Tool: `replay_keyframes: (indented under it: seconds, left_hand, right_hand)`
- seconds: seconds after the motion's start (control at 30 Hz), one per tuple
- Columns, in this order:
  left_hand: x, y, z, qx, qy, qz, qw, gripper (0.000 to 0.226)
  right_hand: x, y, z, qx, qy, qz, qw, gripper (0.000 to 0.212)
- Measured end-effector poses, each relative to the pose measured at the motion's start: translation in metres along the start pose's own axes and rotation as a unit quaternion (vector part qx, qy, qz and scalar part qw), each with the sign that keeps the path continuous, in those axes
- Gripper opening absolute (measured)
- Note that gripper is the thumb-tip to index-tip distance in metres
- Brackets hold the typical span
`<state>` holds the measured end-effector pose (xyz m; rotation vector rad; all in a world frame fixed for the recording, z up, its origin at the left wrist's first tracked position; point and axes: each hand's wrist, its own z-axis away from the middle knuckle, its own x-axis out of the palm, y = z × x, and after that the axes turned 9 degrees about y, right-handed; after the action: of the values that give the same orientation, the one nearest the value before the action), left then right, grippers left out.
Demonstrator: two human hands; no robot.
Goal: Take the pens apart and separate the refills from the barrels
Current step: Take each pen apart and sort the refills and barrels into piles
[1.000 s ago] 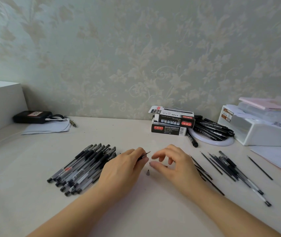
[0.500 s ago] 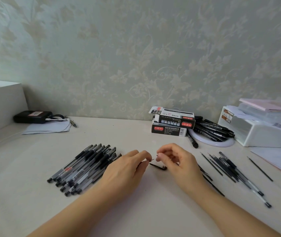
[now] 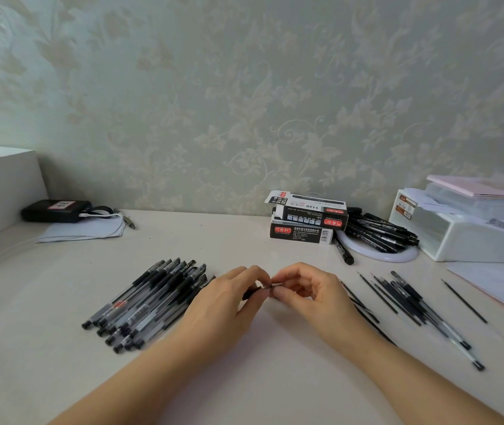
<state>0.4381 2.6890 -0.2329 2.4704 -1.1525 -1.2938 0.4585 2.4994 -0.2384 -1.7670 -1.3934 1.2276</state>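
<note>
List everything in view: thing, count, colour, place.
capped pens: a pile, black and clear, table left
loose refills: a scatter, black, table right
pen boxes: two, black, stacked at the wall
marker pile: several, black, on a white ring
white bin: one, far right
black pouch: one, far left
pen part: one, black, pinched between both hands
left hand
right hand
</note>
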Motion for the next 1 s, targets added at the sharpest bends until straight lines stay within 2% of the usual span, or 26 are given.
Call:
replay_keyframes:
  seconds: [0.27,0.47,0.53,0.7,0.77,0.93,1.0]
  left_hand:
    - [-0.0015,0.0032,-0.0002,0.017,-0.002,-0.006,1.000,0.010]
    - [0.0016,0.0044,-0.0010,0.053,-0.005,-0.018,0.998,0.017]
    - [0.0016,0.0037,-0.0010,0.057,0.000,-0.030,0.998,0.016]
    - [0.0000,0.0021,-0.0018,0.044,0.023,-0.042,0.998,0.014]
    - [0.0000,0.0025,-0.0019,0.047,0.017,-0.040,0.998,0.014]
    - [0.0000,0.0026,-0.0018,0.039,0.007,-0.013,0.999,0.012]
    - [0.0002,0.0020,-0.0016,0.030,0.012,-0.003,0.999,0.012]
  right_hand:
    - [0.0005,0.0015,-0.0001,-0.014,0.000,0.030,0.999,0.002]
    - [0.0013,0.0026,0.0000,-0.004,0.020,0.093,0.995,0.043]
    - [0.0025,0.0020,-0.0001,-0.003,0.030,0.089,0.996,0.049]
    - [0.0022,-0.0005,0.0004,-0.028,0.009,0.066,0.997,0.013]
    - [0.0014,0.0006,0.0002,-0.027,0.002,0.069,0.997,0.016]
    - [0.0027,-0.0007,0.0010,-0.007,0.007,0.081,0.997,0.042]
    - [0.0031,-0.0014,0.0006,-0.009,0.018,0.074,0.997,0.039]
